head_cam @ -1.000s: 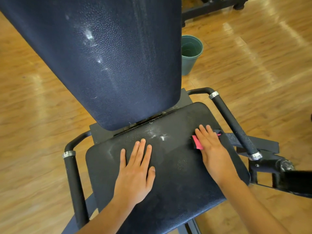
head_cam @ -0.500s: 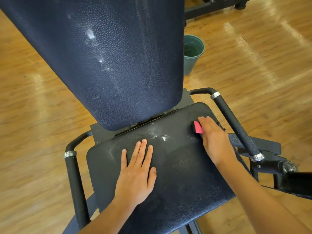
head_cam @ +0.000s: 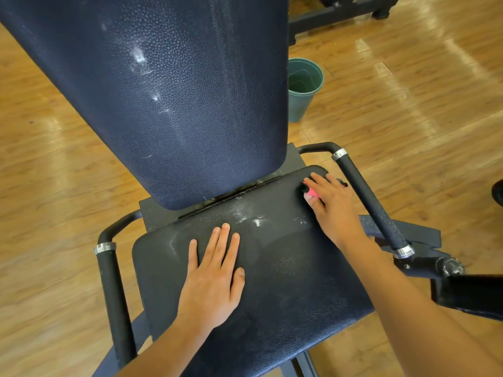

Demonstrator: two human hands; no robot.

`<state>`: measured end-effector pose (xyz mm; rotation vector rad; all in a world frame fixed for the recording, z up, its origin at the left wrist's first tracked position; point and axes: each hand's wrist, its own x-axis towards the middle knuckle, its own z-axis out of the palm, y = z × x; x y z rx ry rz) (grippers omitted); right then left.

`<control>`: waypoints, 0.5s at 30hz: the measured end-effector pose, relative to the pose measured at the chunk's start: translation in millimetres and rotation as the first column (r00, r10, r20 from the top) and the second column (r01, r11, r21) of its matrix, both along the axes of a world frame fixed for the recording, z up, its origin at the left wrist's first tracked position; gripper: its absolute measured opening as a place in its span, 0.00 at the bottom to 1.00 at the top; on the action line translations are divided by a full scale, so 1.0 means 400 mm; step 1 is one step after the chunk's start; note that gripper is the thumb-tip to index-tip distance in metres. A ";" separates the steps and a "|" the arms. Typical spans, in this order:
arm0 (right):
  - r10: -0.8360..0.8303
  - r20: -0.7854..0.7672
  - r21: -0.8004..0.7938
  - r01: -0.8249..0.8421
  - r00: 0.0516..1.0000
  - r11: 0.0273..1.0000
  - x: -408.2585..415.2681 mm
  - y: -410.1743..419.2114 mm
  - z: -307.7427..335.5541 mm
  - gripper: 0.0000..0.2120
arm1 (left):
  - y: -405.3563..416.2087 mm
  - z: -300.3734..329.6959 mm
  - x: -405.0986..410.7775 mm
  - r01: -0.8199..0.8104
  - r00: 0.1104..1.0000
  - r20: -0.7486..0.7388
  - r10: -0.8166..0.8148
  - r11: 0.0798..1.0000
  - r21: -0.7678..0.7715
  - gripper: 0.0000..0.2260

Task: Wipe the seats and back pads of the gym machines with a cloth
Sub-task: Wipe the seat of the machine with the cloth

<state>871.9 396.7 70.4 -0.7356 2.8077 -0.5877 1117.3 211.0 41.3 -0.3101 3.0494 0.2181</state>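
Observation:
A black padded seat [head_cam: 285,281] lies below me, with white dusty marks near its back edge. Behind it rises a dark blue back pad [head_cam: 177,99] streaked with white smears. My left hand [head_cam: 215,273] rests flat on the seat's middle, fingers straight. My right hand [head_cam: 332,205] presses a small pink and black cloth [head_cam: 310,191] onto the seat's far right corner; only a bit of the cloth shows under the fingers.
Black side handles with silver rings flank the seat, left handle [head_cam: 114,289] and right handle [head_cam: 370,202]. A green bucket [head_cam: 302,88] stands on the wooden floor behind the machine. Black frame parts [head_cam: 468,289] jut out at the right, and another machine's base [head_cam: 340,12] lies farther back.
My right hand has slid the cloth away from me, from the seat's right side to its far right corner. My left hand has stayed flat in place.

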 end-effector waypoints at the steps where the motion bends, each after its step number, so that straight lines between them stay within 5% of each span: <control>1: -0.018 -0.008 -0.004 0.018 1.000 1.000 0.009 -0.003 0.000 0.19 | 0.001 0.000 -0.001 0.001 1.000 0.000 -0.001 1.000 0.000 0.29; 9: 0.133 -0.092 -0.019 -0.136 0.987 0.991 0.128 0.020 0.000 0.24 | 0.000 -0.003 -0.001 -0.001 1.000 -0.004 0.001 1.000 0.004 0.28; 15: 0.058 -0.101 -0.100 -0.068 0.993 0.993 0.025 0.010 -0.006 0.23 | 0.001 -0.002 -0.001 0.001 1.000 -0.007 -0.001 1.000 -0.004 0.28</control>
